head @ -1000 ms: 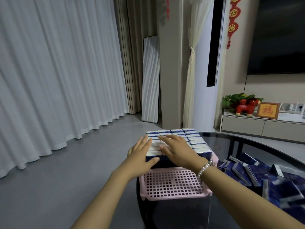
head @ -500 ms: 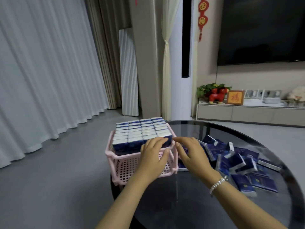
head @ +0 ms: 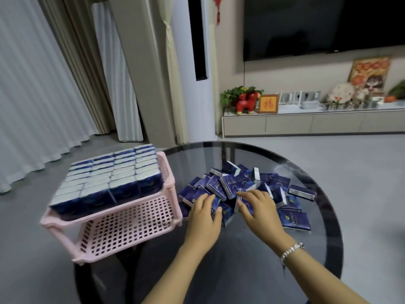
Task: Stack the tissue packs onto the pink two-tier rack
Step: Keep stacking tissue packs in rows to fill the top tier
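Observation:
The pink two-tier rack stands at the left edge of the round dark glass table. Its upper tier is packed with rows of upright blue tissue packs; its lower tier shows bare pink mesh. A loose pile of blue tissue packs lies on the glass to the right of the rack. My left hand rests with spread fingers on the pile's near-left packs. My right hand, with a bead bracelet on the wrist, lies on the packs in the middle of the pile, fingers spread and slightly bent.
A low TV cabinet with a plant, a red figurine and frames runs along the far wall under a dark screen. White curtains and grey floor lie to the left. The rack overhangs the table's left rim.
Both hands left the packs on the rack's upper tier and moved right onto the loose pile. My view turned right and down, so the rack now sits at the left.

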Motion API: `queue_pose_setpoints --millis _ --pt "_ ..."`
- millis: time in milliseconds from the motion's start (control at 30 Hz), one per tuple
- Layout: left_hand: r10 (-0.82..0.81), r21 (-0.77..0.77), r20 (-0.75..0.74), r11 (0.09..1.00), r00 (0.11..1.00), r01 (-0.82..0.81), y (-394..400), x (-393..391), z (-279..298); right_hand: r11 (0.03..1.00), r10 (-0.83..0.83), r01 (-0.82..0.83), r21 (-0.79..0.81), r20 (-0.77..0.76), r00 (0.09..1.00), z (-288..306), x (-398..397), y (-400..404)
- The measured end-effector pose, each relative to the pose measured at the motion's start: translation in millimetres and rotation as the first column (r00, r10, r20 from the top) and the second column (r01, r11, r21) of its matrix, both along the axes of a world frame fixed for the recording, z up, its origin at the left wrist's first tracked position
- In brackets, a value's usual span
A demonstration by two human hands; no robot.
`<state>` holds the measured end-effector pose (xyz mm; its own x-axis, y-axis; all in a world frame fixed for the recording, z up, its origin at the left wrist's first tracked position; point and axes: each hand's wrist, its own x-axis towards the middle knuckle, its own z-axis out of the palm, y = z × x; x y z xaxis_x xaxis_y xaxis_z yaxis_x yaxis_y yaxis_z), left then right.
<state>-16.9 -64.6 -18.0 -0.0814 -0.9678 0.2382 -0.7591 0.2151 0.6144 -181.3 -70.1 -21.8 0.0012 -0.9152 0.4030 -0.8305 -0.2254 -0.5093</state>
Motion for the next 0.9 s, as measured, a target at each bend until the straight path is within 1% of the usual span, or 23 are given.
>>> queue_pose_setpoints --millis 133,233,333,433,500,567,633,733,900 --pt "0.111 0.014 0.064 0.994 0.992 -0.112 -28.0 -6.6 -5.7 0.997 -0.005 0.004 0.082 0.012 1.000 -10.0 -4.1 -20.9" --pt "0.150 0.092 0.172 0.982 0.974 -0.168 -50.0 -4.4 -7.2 0.990 -0.023 0.017 0.137 0.043 0.999 -14.2 -0.4 -36.4" --pt "0.162 0.171 0.216 0.965 0.963 -0.201 -63.0 -0.3 -10.8 0.977 -0.061 0.047 0.207 0.063 0.996 -17.6 5.7 -49.2" --pt "0.173 0.186 0.276 0.955 0.946 -0.229 -70.9 3.0 -13.7 0.964 -0.085 0.068 0.256 0.058 0.995 -17.2 9.4 -64.4" --pt "0.157 0.212 0.322 0.949 0.934 -0.232 -76.1 4.4 -13.9 0.958 -0.081 0.052 0.284 0.093 0.992 -15.6 11.4 -74.4" --pt "0.125 0.229 0.352 0.949 0.928 -0.215 -79.5 5.4 -14.1 0.947 -0.069 0.013 0.322 0.162 0.984 -14.3 14.6 -79.4" --pt "0.105 0.240 0.343 0.951 0.934 -0.195 -78.9 6.1 -14.3 0.940 -0.055 -0.026 0.339 0.227 0.972 -15.2 17.7 -78.1" --pt "0.115 0.231 0.278 0.956 0.954 -0.183 -71.0 6.8 -16.1 0.934 -0.038 -0.079 0.348 0.317 0.948 -16.9 20.6 -68.0" --pt "0.161 0.121 0.292 0.972 0.943 -0.204 -36.0 6.6 -22.3 0.932 0.046 -0.182 0.313 0.398 0.916 -18.4 21.2 -43.1"
